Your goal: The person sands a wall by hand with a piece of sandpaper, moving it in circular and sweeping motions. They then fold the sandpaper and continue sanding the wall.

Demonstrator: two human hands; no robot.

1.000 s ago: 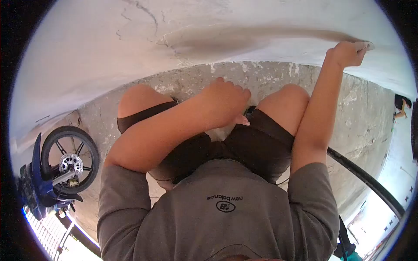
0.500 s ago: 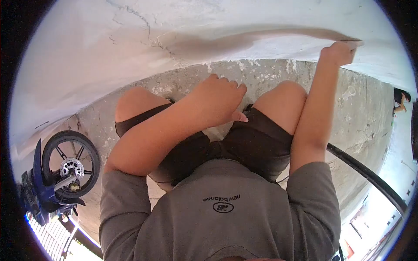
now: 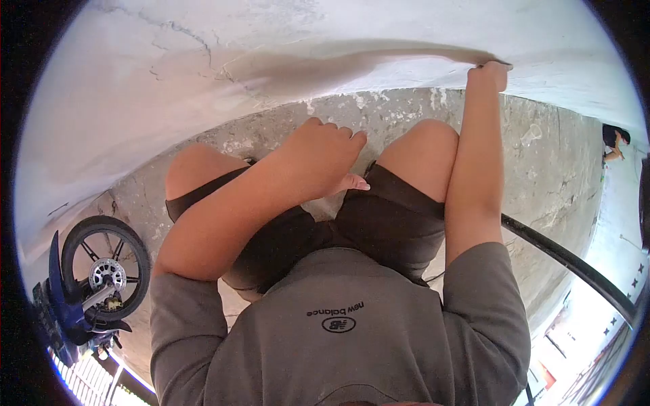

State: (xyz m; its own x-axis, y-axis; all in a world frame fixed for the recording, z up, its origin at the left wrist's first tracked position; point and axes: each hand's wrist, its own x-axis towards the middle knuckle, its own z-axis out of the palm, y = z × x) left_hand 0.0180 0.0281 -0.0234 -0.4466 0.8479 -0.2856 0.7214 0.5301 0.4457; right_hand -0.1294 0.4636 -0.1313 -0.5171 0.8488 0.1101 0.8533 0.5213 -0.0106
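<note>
My right hand (image 3: 490, 76) is closed against the white wall (image 3: 406, 27), low down near the floor line. A thin dark edge shows at its fingers, but what they hold is hidden. A long shadow stretches left from it across the wall. My left hand (image 3: 325, 159) hangs over my lap between the knees, its fingers loosely bent and the thumb held apart, with nothing in it.
Rough grey concrete floor (image 3: 542, 169) runs beneath me to the wall. A motorbike wheel (image 3: 106, 268) stands at the left. A black bar (image 3: 562, 260) slants at the right. Farther off, another person (image 3: 615, 141) crouches near the wall.
My right hand has moved left along the wall, still closed. My left hand keeps its pose over the lap. The whole view has shifted slightly.
</note>
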